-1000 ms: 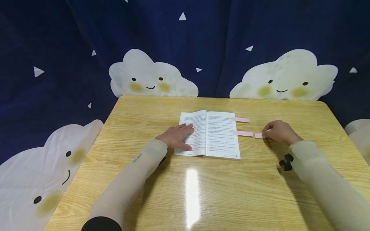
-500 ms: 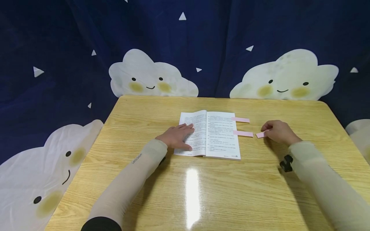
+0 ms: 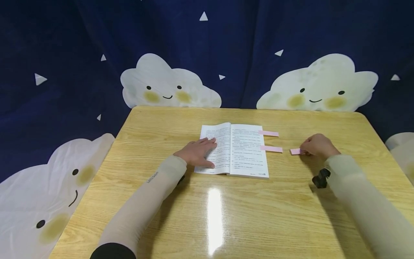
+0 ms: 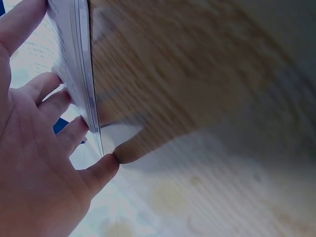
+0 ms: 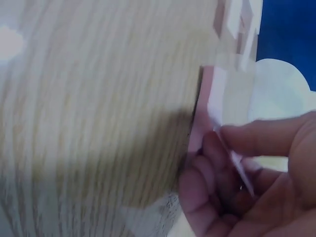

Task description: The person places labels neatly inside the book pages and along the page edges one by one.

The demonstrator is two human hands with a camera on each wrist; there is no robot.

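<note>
An open book [image 3: 249, 158] with printed pages lies on the wooden table. My left hand [image 3: 198, 153] rests on its left page, fingers spread; in the left wrist view the fingertips touch the page and the little finger lies past the book's corner. Two pink sticky strips, an upper strip [image 3: 270, 133] and a lower strip [image 3: 272, 148], stick out from the right page's outer edge. To their right, my right hand [image 3: 318, 146] is at a small pink sticky note pad [image 3: 295, 151]. In the right wrist view, thumb and forefinger pinch a thin sheet [image 5: 242, 177] lifted at the pad.
The light wooden table [image 3: 265, 216] reaches back to a dark blue curtain [image 3: 239, 43] with smiling clouds. A bright light reflection lies on the table in front of the book. A black wrist device [image 3: 321, 178] hangs under the right sleeve.
My right hand and the pink pad have shifted slightly right, away from the lower strip, and the fingers have curled in more. The left hand has stayed on the page.
</note>
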